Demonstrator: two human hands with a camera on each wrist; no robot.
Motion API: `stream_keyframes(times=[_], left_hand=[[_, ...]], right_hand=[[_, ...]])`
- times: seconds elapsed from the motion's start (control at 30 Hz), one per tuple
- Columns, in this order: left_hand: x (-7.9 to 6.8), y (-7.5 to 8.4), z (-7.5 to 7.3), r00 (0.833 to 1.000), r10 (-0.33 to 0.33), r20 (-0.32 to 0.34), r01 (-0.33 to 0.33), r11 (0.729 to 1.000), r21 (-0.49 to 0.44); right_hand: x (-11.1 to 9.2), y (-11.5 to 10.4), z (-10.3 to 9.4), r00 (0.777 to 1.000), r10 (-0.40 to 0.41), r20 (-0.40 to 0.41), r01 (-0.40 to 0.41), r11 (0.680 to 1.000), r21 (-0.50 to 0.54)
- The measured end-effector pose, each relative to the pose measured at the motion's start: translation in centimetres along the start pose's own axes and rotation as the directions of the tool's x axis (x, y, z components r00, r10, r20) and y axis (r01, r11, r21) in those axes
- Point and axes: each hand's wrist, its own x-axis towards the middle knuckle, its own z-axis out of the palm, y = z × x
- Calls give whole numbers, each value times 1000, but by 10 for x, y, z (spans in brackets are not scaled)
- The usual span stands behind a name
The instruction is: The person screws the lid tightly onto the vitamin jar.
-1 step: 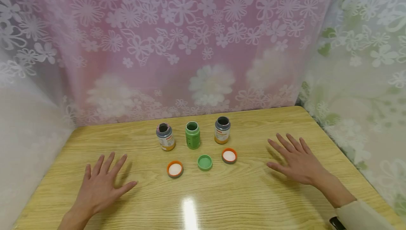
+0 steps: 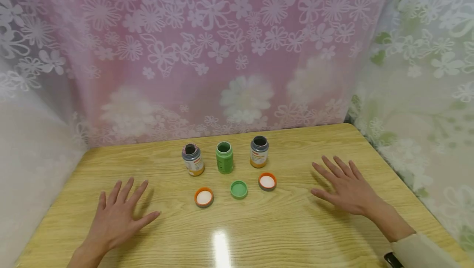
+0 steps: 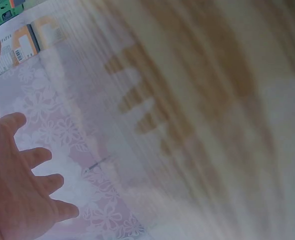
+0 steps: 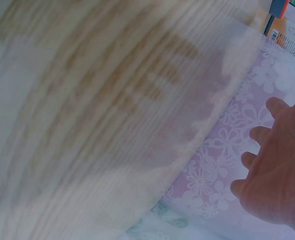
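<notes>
Three uncapped bottles stand in a row towards the back of the table: a grey one with a white label and orange base (image 2: 194,164), a green one (image 2: 225,162) and a second grey one (image 2: 259,154). In front lie three caps, hollow side up: an orange-rimmed cap with white lining (image 2: 203,197), a green cap (image 2: 238,190) and another orange-rimmed cap (image 2: 267,181). To their left my left hand (image 2: 117,218) hovers over the table, fingers spread. My right hand (image 2: 346,192) is likewise spread, off to the right. Both hold nothing.
The wood-grain table (image 2: 259,235) has its back edge against a pink floral curtain (image 2: 207,70). A pale green floral curtain (image 2: 426,95) hangs at the right, and whitish cloth (image 2: 33,128) at the left. Light glares off the table's front middle.
</notes>
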Motion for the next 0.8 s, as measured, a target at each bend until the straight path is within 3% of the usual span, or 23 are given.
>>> stream_keyframes(times=[0.8], left_hand=[[8, 6, -5, 995, 38, -89, -39, 999, -15]], right_hand=[[-8, 2, -5, 1000, 25, 4, -25, 999, 36]])
